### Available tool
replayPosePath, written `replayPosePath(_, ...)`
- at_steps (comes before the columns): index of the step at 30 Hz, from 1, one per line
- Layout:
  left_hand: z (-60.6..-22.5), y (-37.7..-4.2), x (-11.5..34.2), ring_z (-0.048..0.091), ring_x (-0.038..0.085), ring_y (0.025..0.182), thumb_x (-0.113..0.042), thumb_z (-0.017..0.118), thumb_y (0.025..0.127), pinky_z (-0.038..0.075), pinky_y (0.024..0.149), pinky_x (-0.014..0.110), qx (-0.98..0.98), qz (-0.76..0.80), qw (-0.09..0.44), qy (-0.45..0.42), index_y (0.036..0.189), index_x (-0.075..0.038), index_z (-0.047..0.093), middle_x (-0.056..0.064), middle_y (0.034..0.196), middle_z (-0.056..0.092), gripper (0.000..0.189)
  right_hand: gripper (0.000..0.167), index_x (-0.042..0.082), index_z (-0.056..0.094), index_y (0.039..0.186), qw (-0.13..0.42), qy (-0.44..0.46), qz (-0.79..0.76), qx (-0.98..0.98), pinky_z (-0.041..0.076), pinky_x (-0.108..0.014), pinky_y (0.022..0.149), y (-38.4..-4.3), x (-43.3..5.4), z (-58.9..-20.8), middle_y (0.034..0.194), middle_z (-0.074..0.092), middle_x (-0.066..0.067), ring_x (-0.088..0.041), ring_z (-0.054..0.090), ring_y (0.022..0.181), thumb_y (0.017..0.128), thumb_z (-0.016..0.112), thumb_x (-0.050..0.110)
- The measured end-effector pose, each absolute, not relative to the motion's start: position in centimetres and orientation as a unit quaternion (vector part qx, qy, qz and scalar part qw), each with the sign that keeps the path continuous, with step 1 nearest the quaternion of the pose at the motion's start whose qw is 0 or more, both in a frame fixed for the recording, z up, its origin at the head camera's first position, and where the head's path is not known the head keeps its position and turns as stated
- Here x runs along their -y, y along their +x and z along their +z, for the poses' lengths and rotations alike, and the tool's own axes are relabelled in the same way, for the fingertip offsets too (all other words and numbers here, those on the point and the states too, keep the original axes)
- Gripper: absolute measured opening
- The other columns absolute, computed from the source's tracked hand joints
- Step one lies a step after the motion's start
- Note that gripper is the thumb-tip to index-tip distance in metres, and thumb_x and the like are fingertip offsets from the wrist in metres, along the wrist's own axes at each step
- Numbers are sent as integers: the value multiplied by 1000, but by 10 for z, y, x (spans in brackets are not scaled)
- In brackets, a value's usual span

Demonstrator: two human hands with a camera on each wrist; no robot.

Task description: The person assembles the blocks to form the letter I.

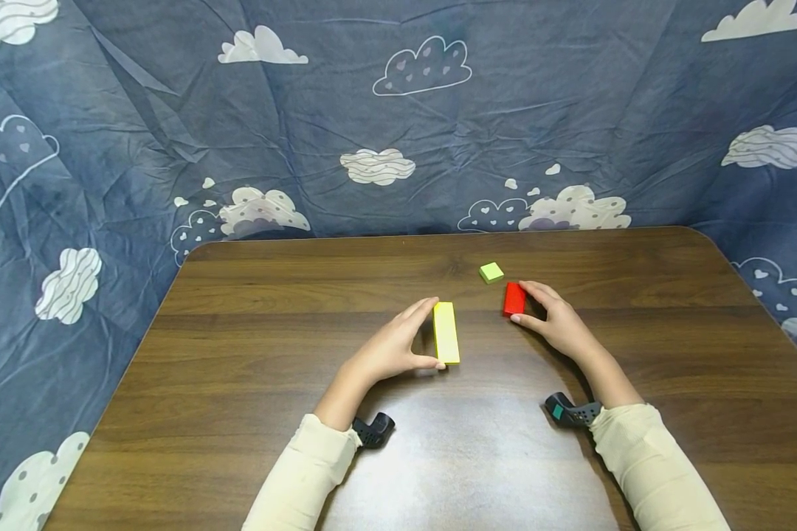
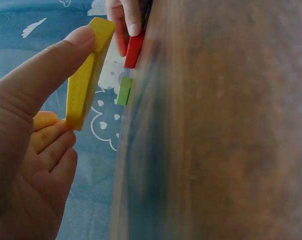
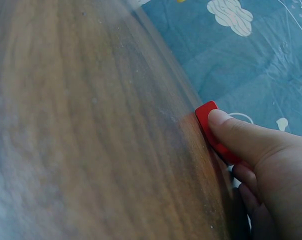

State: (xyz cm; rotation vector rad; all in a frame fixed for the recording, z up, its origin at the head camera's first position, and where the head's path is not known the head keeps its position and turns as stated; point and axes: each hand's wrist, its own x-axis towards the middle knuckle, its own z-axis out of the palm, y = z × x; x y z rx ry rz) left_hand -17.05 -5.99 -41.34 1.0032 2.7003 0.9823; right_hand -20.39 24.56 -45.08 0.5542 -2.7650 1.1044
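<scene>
A long yellow block is pinched lengthwise by my left hand, thumb at the near end and fingertips at the far end. In the left wrist view the thumb presses one end of the yellow block, with the fingers at the other. My right hand pinches a shorter red block the same way, to the right of the yellow one. The right wrist view has the thumb over one end of the red block, low at the table surface. A small light-green block lies just beyond the red one, untouched.
The brown wooden table reaches back to a blue cloth printed with white clouds, hanging behind its far edge. Each wrist wears a black strapped device, the left one and the right one, near the cream sleeves.
</scene>
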Motion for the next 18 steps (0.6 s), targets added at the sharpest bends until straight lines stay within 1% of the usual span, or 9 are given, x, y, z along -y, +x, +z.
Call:
replayPosePath(5, -419, -170, 59, 26, 22, 129, -34, 77, 69, 22, 105, 33, -886, 315, 62, 335, 141, -4, 23, 14, 142, 28, 95, 61, -8, 41, 128, 56, 182, 365, 912, 27, -54, 96, -204, -246, -451, 129, 40, -26, -42, 35, 118, 79, 70, 14)
replayPosePath(18, -430, -166, 57, 26, 22, 129, -36, 77, 69, 21, 105, 31, -887, 309, 89, 332, 141, -4, 23, 12, 142, 29, 96, 60, -7, 42, 127, 61, 184, 367, 910, 27, -54, 96, -205, -245, -451, 127, 41, -25, -41, 36, 118, 78, 70, 14)
